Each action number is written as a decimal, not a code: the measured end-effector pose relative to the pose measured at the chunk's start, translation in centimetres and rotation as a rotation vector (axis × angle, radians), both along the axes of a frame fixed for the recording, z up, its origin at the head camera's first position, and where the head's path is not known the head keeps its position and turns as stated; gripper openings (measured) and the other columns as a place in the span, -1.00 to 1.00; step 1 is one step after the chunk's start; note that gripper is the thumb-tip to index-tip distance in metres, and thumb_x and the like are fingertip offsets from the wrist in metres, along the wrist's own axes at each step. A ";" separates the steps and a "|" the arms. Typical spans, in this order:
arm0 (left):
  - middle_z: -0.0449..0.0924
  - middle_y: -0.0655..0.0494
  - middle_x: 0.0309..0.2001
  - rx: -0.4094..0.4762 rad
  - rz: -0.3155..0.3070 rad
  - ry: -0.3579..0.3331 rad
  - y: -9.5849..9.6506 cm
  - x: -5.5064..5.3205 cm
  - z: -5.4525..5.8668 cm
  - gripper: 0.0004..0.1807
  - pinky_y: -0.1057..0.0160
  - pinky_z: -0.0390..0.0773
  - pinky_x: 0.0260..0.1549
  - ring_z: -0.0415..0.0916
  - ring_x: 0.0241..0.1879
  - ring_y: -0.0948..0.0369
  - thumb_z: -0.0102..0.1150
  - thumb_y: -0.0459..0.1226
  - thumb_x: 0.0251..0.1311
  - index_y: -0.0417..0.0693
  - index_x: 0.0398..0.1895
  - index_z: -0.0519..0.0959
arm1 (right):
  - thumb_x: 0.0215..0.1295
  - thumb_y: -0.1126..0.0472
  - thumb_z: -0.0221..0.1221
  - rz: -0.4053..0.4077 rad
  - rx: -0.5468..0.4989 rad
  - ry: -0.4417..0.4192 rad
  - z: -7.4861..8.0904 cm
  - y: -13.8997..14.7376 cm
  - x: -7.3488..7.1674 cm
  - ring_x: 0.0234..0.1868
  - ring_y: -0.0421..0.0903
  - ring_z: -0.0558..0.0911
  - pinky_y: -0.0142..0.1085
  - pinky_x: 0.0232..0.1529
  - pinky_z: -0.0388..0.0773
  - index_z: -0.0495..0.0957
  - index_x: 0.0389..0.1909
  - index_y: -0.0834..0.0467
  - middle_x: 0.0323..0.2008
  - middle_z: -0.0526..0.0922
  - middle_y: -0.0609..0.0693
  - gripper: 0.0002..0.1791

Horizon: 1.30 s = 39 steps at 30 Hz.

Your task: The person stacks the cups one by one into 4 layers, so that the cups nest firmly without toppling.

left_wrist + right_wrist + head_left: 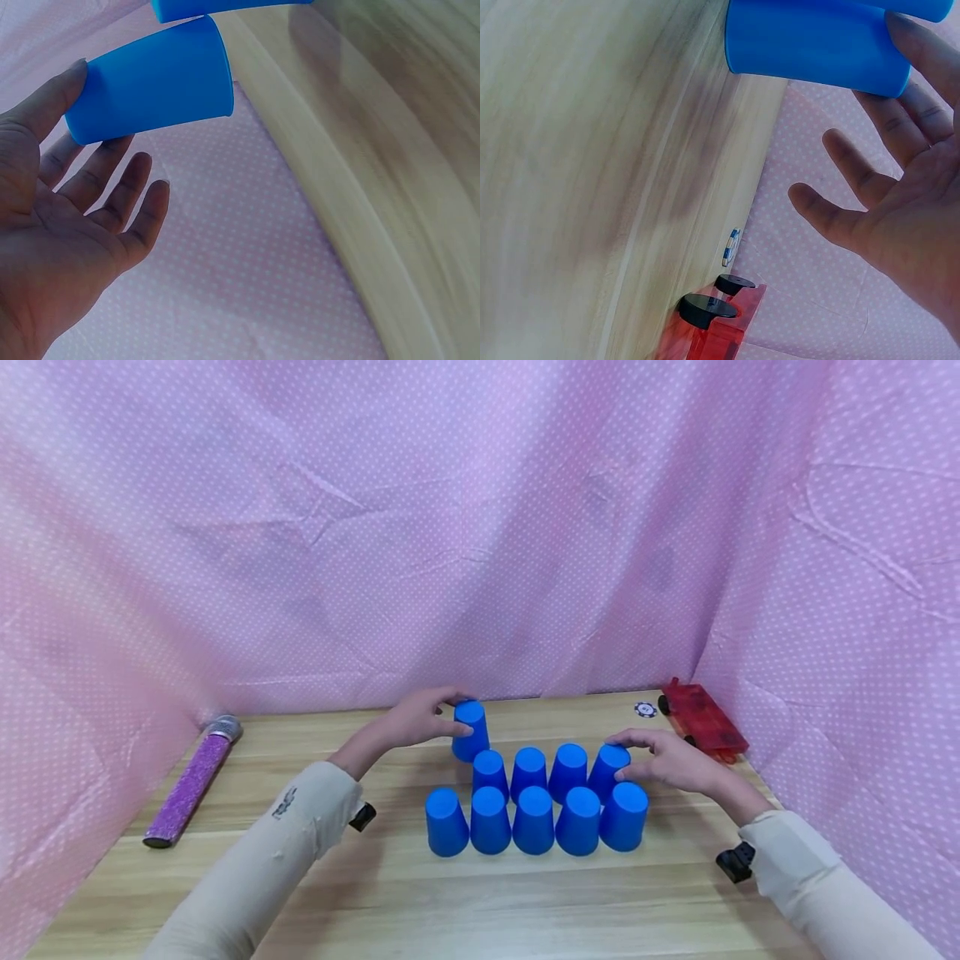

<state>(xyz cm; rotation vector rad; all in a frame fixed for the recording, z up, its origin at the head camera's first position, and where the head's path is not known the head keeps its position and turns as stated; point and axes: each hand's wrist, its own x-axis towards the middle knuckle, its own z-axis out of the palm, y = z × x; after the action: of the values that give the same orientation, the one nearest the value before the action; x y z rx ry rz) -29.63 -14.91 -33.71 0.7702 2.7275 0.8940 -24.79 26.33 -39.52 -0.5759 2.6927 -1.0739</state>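
Several blue cups stand upside down on the wooden table in two rows, a front row (533,822) and a back row (529,772). My left hand (420,717) pinches a blue cup (470,731) near its closed end, behind the left end of the back row. In the left wrist view, thumb and fingertips hold this cup (154,82) while the other fingers extend loosely. Whether its rim touches the table cannot be told. My right hand (671,760) grips the rightmost back-row cup (606,768) between thumb and fingers; the right wrist view shows this cup (817,45) too.
A purple glittery microphone (197,781) lies at the table's left. At the back right are a poker chip (645,710) and a transparent red toy vehicle (703,718) with black wheels. Pink dotted cloth (465,527) hangs behind the table and along its sides.
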 end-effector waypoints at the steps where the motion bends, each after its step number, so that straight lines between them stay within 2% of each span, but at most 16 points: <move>1: 0.58 0.01 0.23 0.003 0.004 0.000 0.1 -0.1 0.1 -0.37 -0.15 0.47 0.28 0.46 0.30 -0.05 0.33 0.00 0.22 0.06 0.34 0.47 | 0.25 0.01 0.35 0.000 0.002 -0.001 0.0 0.0 0.0 0.32 0.33 0.45 0.45 0.21 0.27 0.51 0.26 0.11 0.24 0.57 0.22 -0.42; 7: 0.55 -0.01 0.27 0.010 0.005 -0.007 1.1 -0.7 0.9 -0.37 -0.19 0.53 0.20 0.45 0.31 -0.11 0.33 -0.01 0.23 0.09 0.36 0.45 | 0.25 0.01 0.35 0.008 0.001 0.001 0.1 -0.1 0.0 0.31 0.32 0.46 0.47 0.21 0.26 0.52 0.25 0.12 0.22 0.58 0.21 -0.43; 16: 0.54 0.01 0.27 0.001 -0.017 -0.010 2.8 -1.6 1.6 -0.36 -0.10 0.59 0.13 0.48 0.28 -0.09 0.31 0.00 0.25 0.11 0.38 0.43 | 0.25 0.01 0.35 0.008 0.005 0.002 0.1 0.0 -0.1 0.31 0.31 0.46 0.46 0.20 0.27 0.51 0.25 0.12 0.22 0.58 0.21 -0.42; 23: 0.56 0.02 0.25 0.019 -0.007 -0.028 4.4 -2.8 0.9 -0.39 -0.09 0.61 0.12 0.51 0.26 -0.05 0.33 0.01 0.24 0.14 0.34 0.46 | 0.25 0.02 0.34 0.003 0.003 -0.008 0.1 -0.1 0.0 0.31 0.32 0.46 0.47 0.20 0.27 0.50 0.27 0.13 0.23 0.57 0.21 -0.41; 27: 0.57 -0.01 0.25 0.014 -0.031 -0.031 5.2 -3.4 0.3 -0.39 -0.09 0.60 0.12 0.48 0.29 -0.08 0.34 -0.02 0.23 0.09 0.34 0.46 | 0.26 0.02 0.34 0.000 0.003 -0.016 0.2 -0.2 0.1 0.31 0.31 0.46 0.47 0.20 0.28 0.50 0.28 0.13 0.23 0.57 0.20 -0.41; 32: 0.55 0.00 0.26 0.002 -0.038 -0.058 5.9 -3.8 -0.5 -0.40 -0.08 0.60 0.12 0.44 0.32 -0.09 0.34 -0.02 0.24 0.13 0.34 0.46 | 0.26 0.01 0.34 0.000 0.004 -0.019 0.2 -0.2 0.0 0.31 0.30 0.46 0.47 0.19 0.29 0.50 0.28 0.13 0.23 0.57 0.20 -0.41; 39: 0.51 0.00 0.31 -0.002 -0.037 -0.088 6.0 -4.1 -0.8 -0.42 -0.10 0.58 0.17 0.41 0.34 -0.02 0.32 -0.03 0.26 0.16 0.34 0.45 | 0.26 0.01 0.34 -0.006 0.004 -0.024 0.3 -0.3 0.0 0.31 0.31 0.45 0.46 0.20 0.30 0.51 0.27 0.11 0.24 0.56 0.21 -0.42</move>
<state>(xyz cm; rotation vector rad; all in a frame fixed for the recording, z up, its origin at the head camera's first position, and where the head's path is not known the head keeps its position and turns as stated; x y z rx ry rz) -33.75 -8.95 -34.53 0.7596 2.6295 0.8951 -24.75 26.03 -39.21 -0.5513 2.6771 -1.0692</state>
